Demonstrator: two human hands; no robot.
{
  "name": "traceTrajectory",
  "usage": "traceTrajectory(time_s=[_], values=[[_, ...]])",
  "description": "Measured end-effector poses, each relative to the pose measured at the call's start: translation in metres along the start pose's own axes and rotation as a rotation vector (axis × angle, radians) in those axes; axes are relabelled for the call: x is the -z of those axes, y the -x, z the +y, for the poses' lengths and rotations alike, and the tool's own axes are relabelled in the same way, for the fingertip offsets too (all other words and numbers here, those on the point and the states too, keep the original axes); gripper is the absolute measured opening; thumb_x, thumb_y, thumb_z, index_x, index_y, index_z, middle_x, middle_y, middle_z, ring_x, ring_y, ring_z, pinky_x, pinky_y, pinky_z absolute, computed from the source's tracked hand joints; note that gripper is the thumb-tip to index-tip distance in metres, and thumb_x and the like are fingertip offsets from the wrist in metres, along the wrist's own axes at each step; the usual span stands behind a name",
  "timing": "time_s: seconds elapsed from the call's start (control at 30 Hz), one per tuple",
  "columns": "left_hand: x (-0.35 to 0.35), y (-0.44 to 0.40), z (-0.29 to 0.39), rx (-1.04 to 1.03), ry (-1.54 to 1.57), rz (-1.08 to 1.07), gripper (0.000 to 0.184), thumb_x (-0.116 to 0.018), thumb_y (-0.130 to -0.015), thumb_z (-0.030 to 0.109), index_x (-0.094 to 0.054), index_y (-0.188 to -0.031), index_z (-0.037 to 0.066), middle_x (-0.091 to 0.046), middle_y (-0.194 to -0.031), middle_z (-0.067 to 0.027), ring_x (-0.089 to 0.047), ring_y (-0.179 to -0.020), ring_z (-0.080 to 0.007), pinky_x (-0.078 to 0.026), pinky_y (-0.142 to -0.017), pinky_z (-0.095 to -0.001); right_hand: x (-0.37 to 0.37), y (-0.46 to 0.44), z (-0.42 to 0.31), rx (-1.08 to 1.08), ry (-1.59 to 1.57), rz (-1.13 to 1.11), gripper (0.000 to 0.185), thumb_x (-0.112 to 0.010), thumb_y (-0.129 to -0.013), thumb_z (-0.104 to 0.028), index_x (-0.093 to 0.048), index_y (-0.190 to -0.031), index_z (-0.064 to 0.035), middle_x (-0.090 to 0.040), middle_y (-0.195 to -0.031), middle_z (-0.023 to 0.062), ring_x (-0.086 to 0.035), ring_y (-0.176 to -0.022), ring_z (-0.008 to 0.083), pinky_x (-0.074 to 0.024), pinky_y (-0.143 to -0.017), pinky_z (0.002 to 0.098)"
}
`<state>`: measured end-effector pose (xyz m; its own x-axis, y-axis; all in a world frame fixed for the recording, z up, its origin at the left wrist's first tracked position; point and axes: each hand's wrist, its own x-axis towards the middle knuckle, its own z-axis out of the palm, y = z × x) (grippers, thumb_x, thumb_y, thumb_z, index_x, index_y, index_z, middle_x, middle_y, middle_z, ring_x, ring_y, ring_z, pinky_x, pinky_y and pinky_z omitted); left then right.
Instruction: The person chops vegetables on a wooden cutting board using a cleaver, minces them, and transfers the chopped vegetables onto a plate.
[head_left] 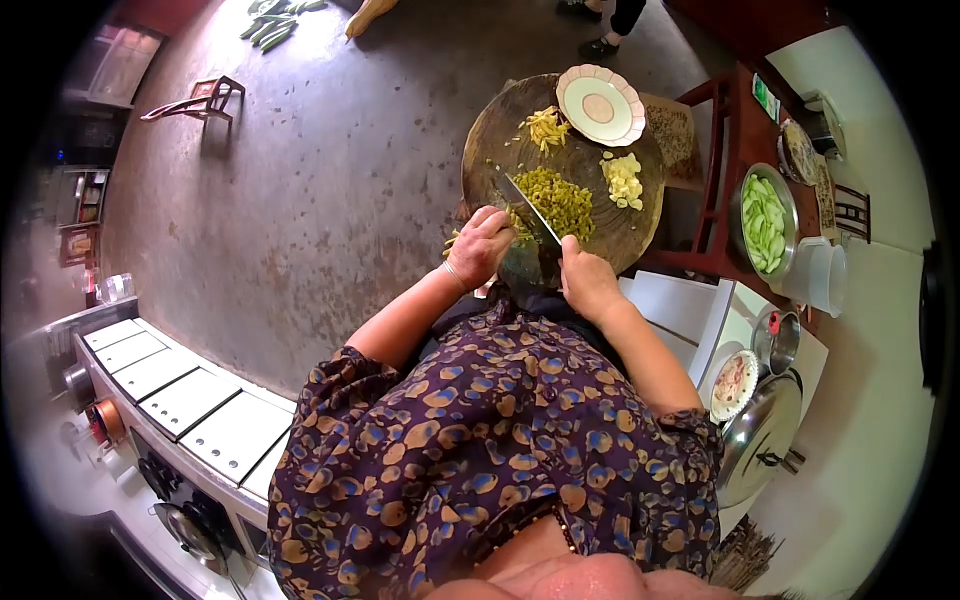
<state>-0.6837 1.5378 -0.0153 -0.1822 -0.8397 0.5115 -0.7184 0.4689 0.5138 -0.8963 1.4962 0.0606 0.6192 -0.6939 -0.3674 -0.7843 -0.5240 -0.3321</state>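
Note:
My right hand (pixel 590 280) is wrapped round the handle of a kitchen knife (pixel 535 210), its blade pointing away from me over a round wooden chopping block (pixel 640 240). Fingers curled, my left hand (pixel 483 245) presses on yellow-green vegetable strips (pixel 522 228) just left of the blade. Right of the knife lies a heap of finely chopped green vegetable (pixel 560 200); its exact kind cannot be made out. Farther back on the block are a pile of pale yellow strips (pixel 545 128), a pile of garlic slices (pixel 622 180) and a scalloped plate (pixel 600 105).
A metal bowl of sliced green vegetable (pixel 765 225) stands on the red table at right. Nearer me are a white dish (pixel 735 385) and a large lidded pot (pixel 760 440). A small stool (pixel 205 100) stands on the floor. Another person's foot (pixel 598 47) shows at the top.

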Motion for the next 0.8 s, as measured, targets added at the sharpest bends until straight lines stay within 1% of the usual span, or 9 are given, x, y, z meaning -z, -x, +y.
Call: traceTrajectory(time_s=[0.23,0.4,0.47,0.57,0.67,0.7,0.73,0.77,0.8], values=[[-0.003,-0.003,0.001,-0.018,-0.038,-0.009,0.01,-0.062,-0.07,0.007,-0.06,-0.08,0.005,-0.055,-0.092,-0.0082,-0.054,-0.096,-0.0275,-0.047,-0.083,-0.0355,0.015,0.025,-0.007,0.02,0.081,-0.095,0.021,-0.05,-0.081,0.0,-0.039,-0.099,0.0008,-0.065,-0.078,0.0237,-0.065,-0.076,0.0414,-0.0522,-0.065,0.0489],[-0.005,0.002,0.001,0.004,-0.016,-0.017,0.008,-0.062,-0.069,0.007,-0.06,-0.077,0.005,-0.055,-0.093,-0.009,-0.054,-0.094,-0.0288,-0.048,-0.082,-0.0366,-0.004,-0.004,-0.017,0.039,0.014,0.019,0.022,-0.051,-0.082,-0.002,-0.039,-0.099,0.001,-0.063,-0.076,0.0243,-0.064,-0.073,0.043,-0.0508,-0.065,0.0505],[-0.003,0.003,0.003,-0.039,-0.001,-0.002,0.01,-0.063,-0.069,0.007,-0.062,-0.079,0.005,-0.056,-0.094,-0.0101,-0.055,-0.095,-0.0305,-0.048,-0.082,-0.0378,-0.002,-0.006,-0.017,-0.024,0.034,-0.051,0.022,-0.051,-0.081,-0.001,-0.039,-0.099,0.0,-0.066,-0.081,0.0235,-0.066,-0.078,0.0409,-0.0523,-0.067,0.049],[-0.001,0.009,-0.005,-0.07,0.02,-0.023,0.014,-0.066,-0.068,0.006,-0.066,-0.082,0.004,-0.058,-0.095,-0.0115,-0.056,-0.098,-0.0328,-0.049,-0.084,-0.0426,-0.016,-0.005,0.005,0.025,-0.064,0.066,0.02,-0.049,-0.082,-0.002,-0.042,-0.101,0.0008,-0.063,-0.077,0.0252,-0.063,-0.075,0.0439,-0.05,-0.066,0.0524],[-0.033,0.037,-0.029,-0.074,-0.154,-0.164,0.025,-0.063,-0.077,0.017,-0.066,-0.101,0.008,-0.058,-0.105,-0.0141,-0.055,-0.106,-0.0331,-0.047,-0.092,-0.0422,-0.013,0.003,0.007,0.085,-0.097,0.147,0.021,-0.047,-0.084,-0.004,-0.043,-0.104,0.0008,-0.061,-0.074,0.0262,-0.061,-0.07,0.0462,-0.0482,-0.064,0.055],[-0.035,0.035,-0.018,0.184,-0.071,-0.16,0.022,-0.062,-0.077,0.016,-0.065,-0.098,0.008,-0.057,-0.107,-0.0134,-0.055,-0.108,-0.0328,-0.046,-0.094,-0.0418,-0.009,0.008,0.006,0.111,-0.073,0.165,0.022,-0.048,-0.083,-0.005,-0.043,-0.104,0.0007,-0.061,-0.074,0.0264,-0.061,-0.07,0.0464,-0.0482,-0.063,0.0552],[-0.032,0.031,-0.023,0.245,0.029,-0.236,0.021,-0.061,-0.074,0.015,-0.064,-0.093,0.008,-0.057,-0.107,-0.0128,-0.053,-0.109,-0.0324,-0.046,-0.094,-0.0404,-0.004,0.013,0.005,0.137,-0.062,0.157,0.023,-0.049,-0.082,-0.005,-0.042,-0.103,0.001,-0.061,-0.075,0.0266,-0.061,-0.07,0.046,-0.0488,-0.063,0.0548],[-0.017,0.023,-0.021,0.016,-0.051,-0.27,0.02,-0.06,-0.071,0.014,-0.064,-0.09,0.008,-0.056,-0.103,-0.0119,-0.053,-0.107,-0.0324,-0.047,-0.092,-0.0397,-0.001,0.018,0.007,0.121,-0.026,0.084,0.027,-0.053,-0.084,-0.008,-0.04,-0.106,0.0023,-0.061,-0.073,0.0269,-0.06,-0.069,0.0472,-0.0466,-0.063,0.057],[-0.02,0.024,-0.024,-0.035,-0.022,-0.198,0.018,-0.059,-0.071,0.013,-0.063,-0.087,0.007,-0.055,-0.099,-0.0117,-0.053,-0.104,-0.0321,-0.048,-0.089,-0.0395,0.004,0.022,0.006,0.135,-0.015,0.064,0.027,-0.053,-0.084,-0.008,-0.039,-0.105,0.0029,-0.061,-0.071,0.0273,-0.06,-0.067,0.0478,-0.0461,-0.062,0.0577]])
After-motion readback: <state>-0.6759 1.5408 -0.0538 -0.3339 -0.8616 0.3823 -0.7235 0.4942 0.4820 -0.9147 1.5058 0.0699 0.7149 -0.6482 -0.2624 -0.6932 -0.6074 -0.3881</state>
